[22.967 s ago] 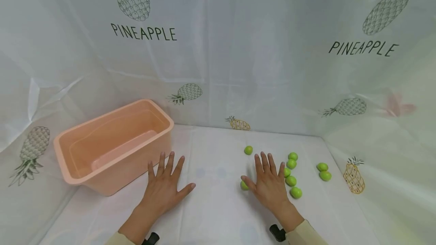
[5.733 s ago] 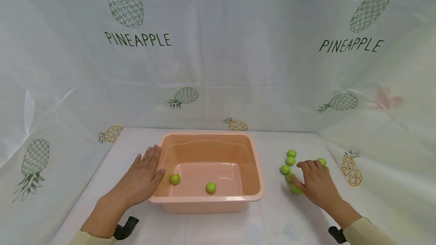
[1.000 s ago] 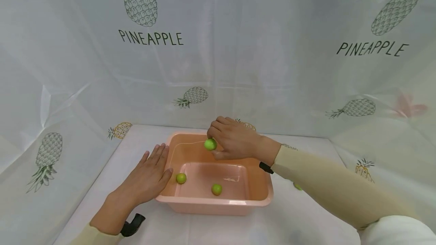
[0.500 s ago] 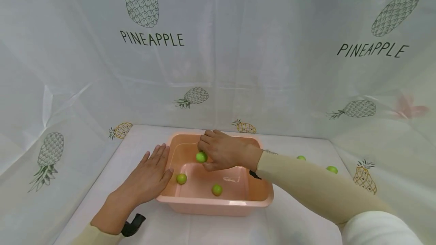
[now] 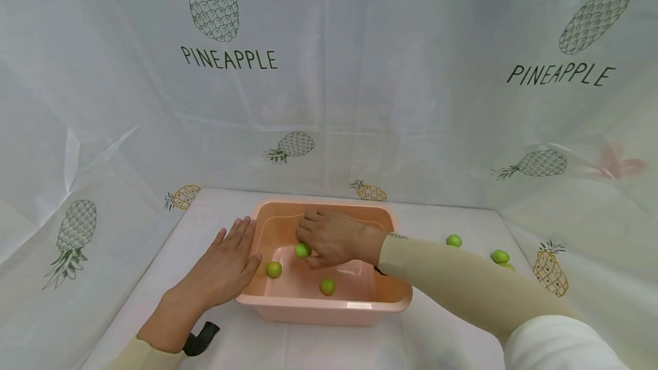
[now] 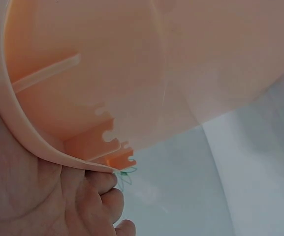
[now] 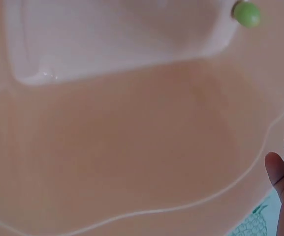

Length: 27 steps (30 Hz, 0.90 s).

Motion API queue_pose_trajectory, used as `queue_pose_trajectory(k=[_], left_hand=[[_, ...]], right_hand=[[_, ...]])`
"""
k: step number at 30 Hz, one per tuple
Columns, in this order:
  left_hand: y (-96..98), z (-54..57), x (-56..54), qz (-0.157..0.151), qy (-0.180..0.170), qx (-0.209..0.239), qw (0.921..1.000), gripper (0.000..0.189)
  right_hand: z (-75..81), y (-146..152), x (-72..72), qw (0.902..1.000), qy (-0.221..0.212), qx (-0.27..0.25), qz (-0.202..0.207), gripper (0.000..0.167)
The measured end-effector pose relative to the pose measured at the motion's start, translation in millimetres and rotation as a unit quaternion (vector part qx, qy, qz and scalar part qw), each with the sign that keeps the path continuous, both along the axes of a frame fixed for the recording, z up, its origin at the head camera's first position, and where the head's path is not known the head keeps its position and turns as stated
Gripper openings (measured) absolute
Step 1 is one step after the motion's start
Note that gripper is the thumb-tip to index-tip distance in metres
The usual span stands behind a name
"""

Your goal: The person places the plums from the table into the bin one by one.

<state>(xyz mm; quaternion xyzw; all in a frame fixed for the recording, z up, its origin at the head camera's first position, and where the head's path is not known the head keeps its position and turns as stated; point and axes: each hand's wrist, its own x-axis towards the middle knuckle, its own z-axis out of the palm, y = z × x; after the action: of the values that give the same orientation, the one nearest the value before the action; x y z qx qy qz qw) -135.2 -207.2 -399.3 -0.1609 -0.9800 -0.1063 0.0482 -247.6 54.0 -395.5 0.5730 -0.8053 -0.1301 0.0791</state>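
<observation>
The right hand (image 5: 336, 238) was down inside the peach plastic tub (image 5: 329, 304), its fingers curled around the held green fruit (image 5: 303, 250), with fingers on the far side and thumb on the near side. That fruit was above the left half of the tub, far of the two lying there; whether it touched the tub floor could not be told.

The left hand (image 5: 223, 267) was released, its fingers straight and laid flat along the left end of the tub. That contact looked useful for steadying; a light, even pressure seemed enough, since a hard push could have slid the tub rightward.

Inside, a left-end fruit (image 5: 274, 269) lay by the left wall, and a near-side fruit (image 5: 327, 286) lay farther right. Such round fruit would probably roll, so freeing the held one low, with fingers and thumb parting gently together, seemed better than a drop. Room between it and the other two would also have lessened the chance of a knock.

On the white table (image 5: 319, 350), right of the tub, were a loose fruit (image 5: 454, 240) just beyond the right sleeve (image 5: 457, 270) and, farther right, an outer fruit (image 5: 500, 256) with another, partly hidden, at its near side. A wrist sweeping low there could have scattered them; a raised forearm looked safer.
</observation>
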Motion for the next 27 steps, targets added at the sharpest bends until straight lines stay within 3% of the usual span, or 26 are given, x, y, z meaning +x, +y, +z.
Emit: queue_pose_trajectory(k=[14, 27], left_hand=[[0.1, 2.1, 0.2, 0.000, -0.001, 0.004, 1.0000, 0.069], [-0.1, 1.4, 0.9, -0.001, -0.006, 0.009, 0.9999, 0.069]], right_hand=[[-16.3, -4, 2.0, 0.9990, 0.037, 0.017, 0.015, 0.033], [-10.9, -4, 2.6, 0.9991, 0.039, 0.014, 0.006, 0.039]])
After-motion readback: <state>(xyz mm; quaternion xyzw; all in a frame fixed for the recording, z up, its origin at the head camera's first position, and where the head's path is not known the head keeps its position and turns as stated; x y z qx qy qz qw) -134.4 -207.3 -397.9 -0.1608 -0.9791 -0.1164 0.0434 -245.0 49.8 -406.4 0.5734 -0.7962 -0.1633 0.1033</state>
